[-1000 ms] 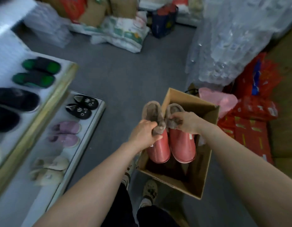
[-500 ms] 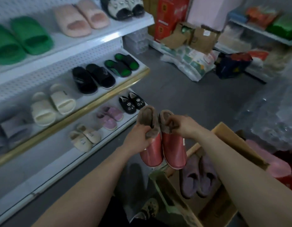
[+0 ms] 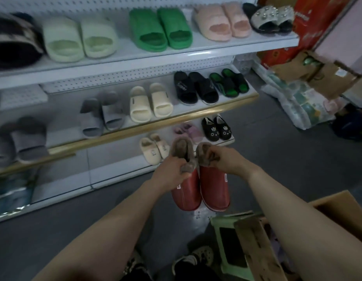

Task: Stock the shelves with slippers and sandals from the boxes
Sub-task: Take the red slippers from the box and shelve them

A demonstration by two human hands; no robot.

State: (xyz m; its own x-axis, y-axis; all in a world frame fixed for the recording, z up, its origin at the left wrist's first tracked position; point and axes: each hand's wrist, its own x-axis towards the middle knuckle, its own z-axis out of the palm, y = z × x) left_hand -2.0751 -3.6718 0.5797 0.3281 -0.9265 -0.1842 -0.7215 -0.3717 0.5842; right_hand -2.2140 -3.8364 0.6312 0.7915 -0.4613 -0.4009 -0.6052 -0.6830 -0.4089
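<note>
Red slippers point(image 3: 214, 189) with brown fleece lining hung toes-down, up and left of the box point(image 3: 338, 201), in front of the bottom shelf point(image 3: 115, 175). The left hand point(image 3: 172, 171) pinched one lining, the right hand point(image 3: 226, 161) the other. White side tags point(image 3: 226, 177) were too small to read.

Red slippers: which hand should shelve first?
Left, probably. The left hand grips its red slipper nearer the bare bottom shelf stretch left of the beige slippers; the right hand sits farther out.

Single head-worn view, looking forward and down, close before the shelves point(image 3: 135, 57), which fill its upper left.
</note>
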